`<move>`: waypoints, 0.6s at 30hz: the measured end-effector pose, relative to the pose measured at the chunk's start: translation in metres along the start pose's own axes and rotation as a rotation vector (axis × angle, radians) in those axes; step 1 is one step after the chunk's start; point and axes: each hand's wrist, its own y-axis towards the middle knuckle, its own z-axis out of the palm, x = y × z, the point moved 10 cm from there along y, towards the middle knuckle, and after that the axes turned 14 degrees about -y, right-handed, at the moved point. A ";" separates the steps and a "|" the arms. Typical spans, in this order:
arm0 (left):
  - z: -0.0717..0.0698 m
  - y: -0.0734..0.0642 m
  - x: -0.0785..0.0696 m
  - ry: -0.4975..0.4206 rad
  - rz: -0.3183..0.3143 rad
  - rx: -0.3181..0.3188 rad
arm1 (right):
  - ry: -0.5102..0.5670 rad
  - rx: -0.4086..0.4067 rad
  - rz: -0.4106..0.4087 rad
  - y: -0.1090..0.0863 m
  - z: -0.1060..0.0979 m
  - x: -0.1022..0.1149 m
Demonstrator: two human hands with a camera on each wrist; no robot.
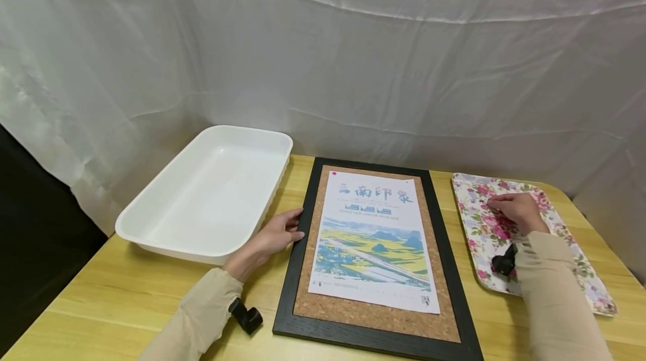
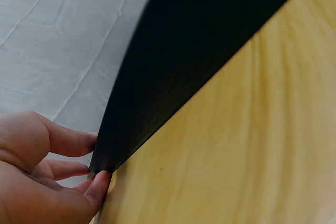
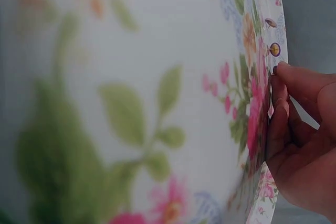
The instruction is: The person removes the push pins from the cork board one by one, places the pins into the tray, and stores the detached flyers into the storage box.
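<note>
A cork board (image 1: 375, 324) in a black frame lies on the table with a printed landscape poster (image 1: 373, 237) on it. A pink pin (image 1: 334, 173) marks the poster's top left corner, and a small dark dot its top right. My left hand (image 1: 272, 235) grips the frame's left edge, thumb and fingers against the black wood (image 2: 157, 66). Over on the floral tray (image 1: 474, 232), my right hand (image 1: 517, 209) pinches a small dark thumbtack (image 3: 275, 70), mostly covered by the fingertips. Two more thumbtacks (image 3: 274, 49) lie on the tray beside those fingertips.
A large white plastic tray (image 1: 202, 198) stands at the left, close to my left forearm. Pale cloth (image 1: 353, 69) hangs behind the wooden table (image 1: 101, 299). Each wrist carries a small black camera mount (image 1: 245, 316).
</note>
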 end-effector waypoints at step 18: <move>0.000 0.000 -0.001 0.011 0.006 -0.003 | 0.026 -0.025 0.018 -0.004 -0.001 0.003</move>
